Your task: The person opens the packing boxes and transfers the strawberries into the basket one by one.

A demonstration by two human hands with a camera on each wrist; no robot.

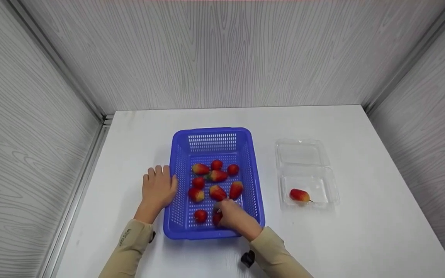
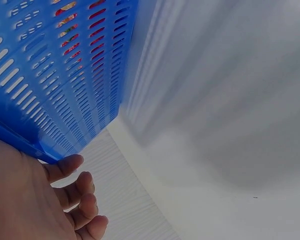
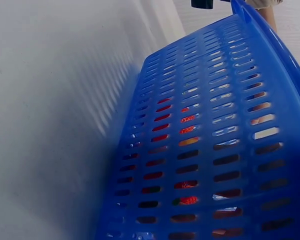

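Note:
A blue perforated basket (image 1: 256, 185) holds several red fruits, some round, others longer with yellowish ends like strawberries (image 1: 218, 192). At its left rim my left hand (image 1: 158, 189) rests with the thumb side against the edge. Its fingers (image 2: 82, 200) are relaxed and lie outside the basket. My right hand (image 1: 233, 215) reaches in over the near right corner, its fingertips and thumb pinching a red fruit (image 1: 217, 218) that they partly cover. In the right wrist view, the basket wall (image 3: 200, 130) hides most of that hand's work.
To the right stands a clear plastic clamshell box (image 1: 303, 154), lid folded back, with one red-yellow strawberry-like fruit (image 1: 299, 195) inside. The white table (image 1: 361, 231) bears both containers. Grey wood-grain panels (image 1: 222, 54) enclose the back and sides.

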